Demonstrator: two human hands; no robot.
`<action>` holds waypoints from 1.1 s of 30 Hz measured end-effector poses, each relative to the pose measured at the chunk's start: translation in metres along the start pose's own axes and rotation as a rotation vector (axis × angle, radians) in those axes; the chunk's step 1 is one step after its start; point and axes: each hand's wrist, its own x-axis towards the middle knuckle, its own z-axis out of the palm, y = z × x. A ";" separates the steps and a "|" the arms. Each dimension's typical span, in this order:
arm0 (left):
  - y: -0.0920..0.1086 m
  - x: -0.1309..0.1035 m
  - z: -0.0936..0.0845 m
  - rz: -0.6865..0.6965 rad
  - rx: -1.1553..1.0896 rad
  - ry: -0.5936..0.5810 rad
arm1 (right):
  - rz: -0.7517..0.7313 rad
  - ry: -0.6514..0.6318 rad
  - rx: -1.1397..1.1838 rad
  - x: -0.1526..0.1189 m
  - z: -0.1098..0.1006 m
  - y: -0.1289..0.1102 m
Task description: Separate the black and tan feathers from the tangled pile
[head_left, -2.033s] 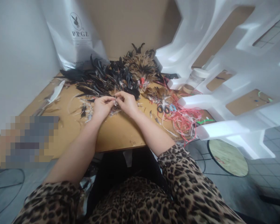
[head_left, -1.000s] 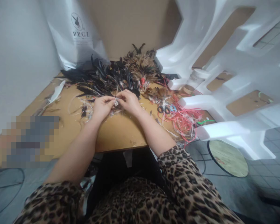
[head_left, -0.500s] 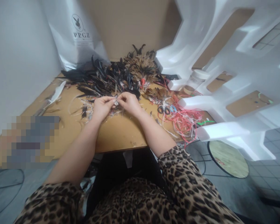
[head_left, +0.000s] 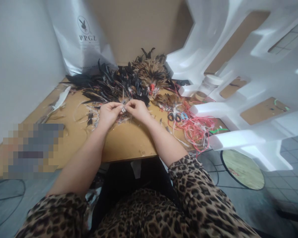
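Observation:
My left hand (head_left: 109,114) and my right hand (head_left: 137,110) meet over the wooden table (head_left: 129,142), fingertips pinched on a small feather bundle (head_left: 123,106) between them. The bundle's pale lower end shows between the fingers, and a thin brownish tip points up. Behind the hands spreads a heap of black feathers (head_left: 109,82). A brown feather bunch (head_left: 151,71) with a red binding stands at its right. Small feather scraps lie around my left hand.
A tangle of red and white ties (head_left: 197,129) lies right, beside black-handled scissors (head_left: 173,117) and a clear jar (head_left: 210,84). White foam packaging (head_left: 238,138) borders the right side. A white feather (head_left: 62,98) lies left, near a silver bag (head_left: 81,49) at the back.
My right hand has shifted very slightly down, and the thin tip of the bundle stands out more above the fingers. Both hands stay together at the same spot.

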 end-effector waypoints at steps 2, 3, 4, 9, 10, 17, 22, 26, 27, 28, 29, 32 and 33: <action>0.000 -0.001 0.001 -0.006 -0.008 -0.009 | 0.032 0.008 0.056 0.001 0.001 0.002; 0.000 -0.001 0.001 -0.006 -0.011 -0.018 | 0.039 0.013 0.087 0.001 0.002 0.003; -0.001 -0.001 0.000 -0.004 -0.013 -0.024 | 0.040 0.017 0.112 0.001 0.002 0.004; -0.003 0.000 -0.002 -0.014 0.020 -0.021 | -0.003 0.029 0.087 0.000 0.003 0.003; -0.003 0.000 -0.002 -0.015 0.031 -0.020 | -0.018 0.036 0.059 -0.001 0.003 0.002; -0.004 0.001 -0.002 -0.006 -0.076 -0.020 | -0.008 0.037 0.090 -0.001 0.003 -0.001; -0.002 0.001 -0.001 -0.030 -0.085 0.016 | 0.220 0.008 0.429 0.002 0.004 0.000; 0.004 0.000 0.002 -0.031 -0.076 0.046 | 0.372 -0.016 0.631 0.002 0.006 -0.001; 0.005 -0.001 0.002 -0.025 -0.089 0.042 | 0.388 -0.024 0.664 0.002 0.006 -0.002; 0.006 -0.001 0.003 -0.016 -0.101 0.035 | 0.400 -0.023 0.691 0.002 0.006 -0.002; 0.007 -0.001 0.003 -0.007 -0.108 0.025 | 0.411 -0.018 0.712 0.002 0.006 -0.003; 0.006 0.000 0.001 0.001 -0.085 -0.002 | 0.418 -0.003 0.752 0.002 0.005 -0.003; 0.006 0.001 0.001 -0.001 -0.074 -0.009 | 0.415 -0.004 0.761 0.001 0.005 -0.003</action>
